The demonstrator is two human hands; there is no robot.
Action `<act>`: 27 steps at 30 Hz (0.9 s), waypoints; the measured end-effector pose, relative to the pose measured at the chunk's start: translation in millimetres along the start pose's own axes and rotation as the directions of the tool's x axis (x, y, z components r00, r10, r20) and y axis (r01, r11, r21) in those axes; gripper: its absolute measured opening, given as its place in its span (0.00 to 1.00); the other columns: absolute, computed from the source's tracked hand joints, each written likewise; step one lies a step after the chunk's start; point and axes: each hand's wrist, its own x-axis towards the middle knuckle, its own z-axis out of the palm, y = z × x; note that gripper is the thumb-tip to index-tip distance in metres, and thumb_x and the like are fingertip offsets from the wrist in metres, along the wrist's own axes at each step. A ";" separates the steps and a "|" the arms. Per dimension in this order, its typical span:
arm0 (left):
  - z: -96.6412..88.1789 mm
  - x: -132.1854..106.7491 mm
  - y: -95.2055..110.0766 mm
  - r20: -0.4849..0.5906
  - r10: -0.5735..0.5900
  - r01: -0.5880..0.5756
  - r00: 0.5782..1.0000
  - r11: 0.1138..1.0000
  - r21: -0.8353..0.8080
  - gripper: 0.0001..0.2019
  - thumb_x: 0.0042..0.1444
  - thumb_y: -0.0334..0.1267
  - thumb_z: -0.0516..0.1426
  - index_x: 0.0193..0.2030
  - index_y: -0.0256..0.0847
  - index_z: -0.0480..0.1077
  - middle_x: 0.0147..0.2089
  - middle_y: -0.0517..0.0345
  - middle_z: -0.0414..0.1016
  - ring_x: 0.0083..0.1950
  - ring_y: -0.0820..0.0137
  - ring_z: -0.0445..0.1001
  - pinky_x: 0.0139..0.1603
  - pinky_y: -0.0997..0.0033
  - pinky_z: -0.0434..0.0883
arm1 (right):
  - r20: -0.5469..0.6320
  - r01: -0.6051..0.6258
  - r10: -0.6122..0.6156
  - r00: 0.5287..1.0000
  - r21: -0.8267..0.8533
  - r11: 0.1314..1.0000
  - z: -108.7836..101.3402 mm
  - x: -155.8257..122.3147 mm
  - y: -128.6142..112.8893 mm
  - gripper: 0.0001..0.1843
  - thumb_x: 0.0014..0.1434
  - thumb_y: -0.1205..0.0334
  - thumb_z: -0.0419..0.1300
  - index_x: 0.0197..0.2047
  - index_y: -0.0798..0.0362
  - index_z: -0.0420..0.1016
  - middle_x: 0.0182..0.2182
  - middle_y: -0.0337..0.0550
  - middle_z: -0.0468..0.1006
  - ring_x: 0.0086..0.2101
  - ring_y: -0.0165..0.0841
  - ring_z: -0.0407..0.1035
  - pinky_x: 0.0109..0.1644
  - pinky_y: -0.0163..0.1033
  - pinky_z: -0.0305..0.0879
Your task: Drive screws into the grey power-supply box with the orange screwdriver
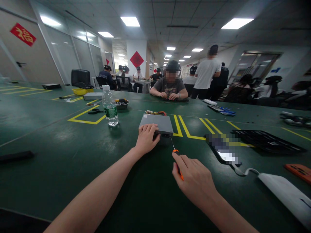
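Note:
A grey metal computer power supply [161, 122] lies flat on the green table, with coloured wires [159, 113] at its far side. My left hand [147, 136] grips its near left edge, fingers over the top and thumb at the front face. In my right hand [191, 171] is a screwdriver [175, 151] with an orange and black handle, the fingers closed round it. Its thin shaft points up and away, and the tip is at the near right corner of the power supply. Whether the tip sits in a screw is too small to tell.
A water bottle [110, 108] stands left of the power supply, near a bowl of small parts [122, 103]. On the right lie a phone [222, 150], a white power bank [284, 194] with a cable, and a black panel [268, 140]. Across the table sits a person [170, 85].

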 end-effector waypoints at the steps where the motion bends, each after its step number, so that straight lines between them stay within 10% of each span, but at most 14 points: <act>1: -0.1 0.0 -0.1 0.005 -0.003 0.003 1.000 1.000 0.000 0.08 0.55 0.38 0.54 0.42 0.43 0.63 0.53 0.57 0.69 0.54 0.64 0.63 0.54 0.59 0.55 | 0.005 -0.034 0.034 0.999 -0.015 0.999 -0.4 -0.6 -0.9 0.14 0.59 0.67 0.46 0.41 0.60 0.70 0.25 0.47 0.74 0.22 0.32 0.67 0.26 0.37 0.60; 7: 0.0 -0.2 0.2 0.006 -0.009 0.009 1.000 1.000 -0.009 0.08 0.55 0.38 0.54 0.42 0.43 0.63 0.53 0.57 0.69 0.54 0.64 0.63 0.54 0.60 0.56 | 0.140 -0.289 0.275 0.951 0.088 0.953 0.2 -5.4 -3.0 0.07 0.59 0.58 0.50 0.33 0.52 0.62 0.13 0.38 0.66 0.10 0.29 0.59 0.14 0.31 0.42; 15: -1.9 -0.2 0.8 0.010 -0.010 0.010 1.000 1.000 -0.004 0.08 0.55 0.37 0.53 0.42 0.44 0.64 0.52 0.56 0.69 0.54 0.64 0.63 0.54 0.59 0.56 | 0.490 -0.524 0.359 0.795 0.255 0.813 8.2 -5.2 7.6 0.09 0.55 0.58 0.54 0.27 0.50 0.59 0.14 0.37 0.67 0.13 0.31 0.63 0.15 0.32 0.46; 21: -1.3 -0.5 0.3 0.005 -0.006 0.006 1.000 1.000 -0.016 0.09 0.54 0.37 0.54 0.42 0.44 0.64 0.52 0.57 0.69 0.54 0.64 0.63 0.53 0.60 0.56 | 0.834 -0.871 0.253 0.490 0.454 0.190 11.5 5.4 7.0 0.12 0.60 0.54 0.45 0.33 0.52 0.62 0.17 0.35 0.69 0.15 0.26 0.60 0.18 0.30 0.53; 24: -0.9 -0.3 0.5 0.008 -0.010 0.010 1.000 1.000 -0.015 0.09 0.54 0.37 0.54 0.43 0.44 0.64 0.52 0.56 0.69 0.54 0.64 0.63 0.54 0.59 0.56 | 0.881 -0.875 0.165 0.444 0.466 -0.131 8.4 4.3 -3.7 0.10 0.60 0.56 0.44 0.36 0.53 0.61 0.23 0.37 0.71 0.18 0.26 0.64 0.20 0.30 0.57; 27: -0.7 -0.1 0.4 0.006 -0.012 0.012 1.000 1.000 -0.014 0.09 0.54 0.37 0.53 0.43 0.44 0.64 0.52 0.56 0.69 0.55 0.64 0.63 0.55 0.59 0.56 | 0.875 -0.837 0.176 0.452 0.484 -0.256 3.9 0.0 -14.3 0.10 0.58 0.56 0.43 0.38 0.51 0.60 0.27 0.37 0.69 0.16 0.24 0.61 0.16 0.29 0.53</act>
